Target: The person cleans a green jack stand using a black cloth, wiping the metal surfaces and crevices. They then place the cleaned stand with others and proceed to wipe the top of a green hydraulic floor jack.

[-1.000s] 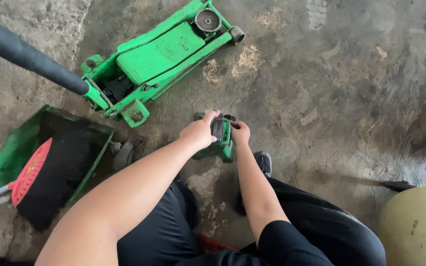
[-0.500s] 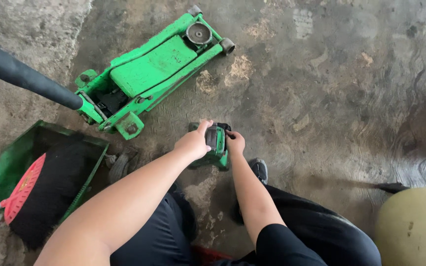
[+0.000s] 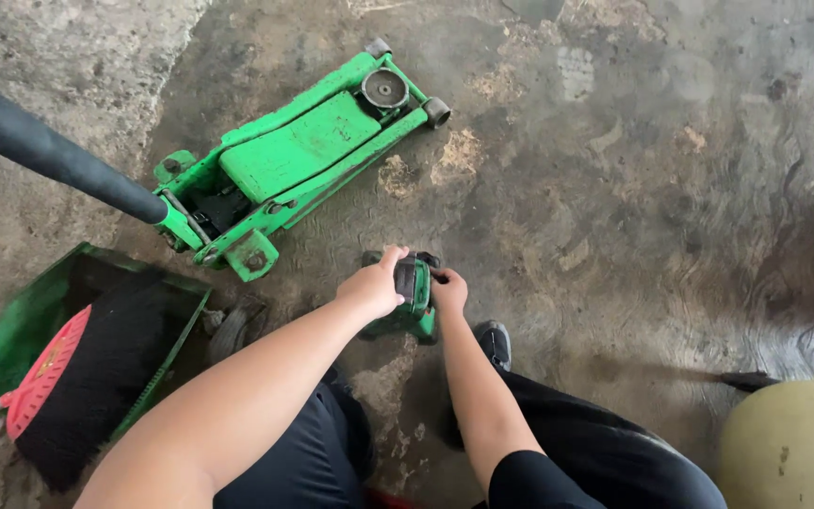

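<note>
A small green and black power tool [image 3: 414, 300] rests on the concrete floor in front of my knees. My left hand [image 3: 372, 283] grips its left side, fingers curled over the top. Gripping the tool's right side is my right hand [image 3: 448, 288], with fingertips on the black upper part. Both forearms reach forward from the bottom of the view, and the tool's lower body is partly hidden by my hands.
A green floor jack [image 3: 303, 160] with a long black handle [image 3: 49, 151] lies to the upper left. At the lower left a green dustpan [image 3: 21, 330] holds a black-bristled brush with a red back [image 3: 77, 377]. A pale round object [image 3: 793, 443] sits at the lower right.
The view has shifted, so the jack and tool sit lower and further right in the frame. Both hands stay closed on the small tool in the same grip.
</note>
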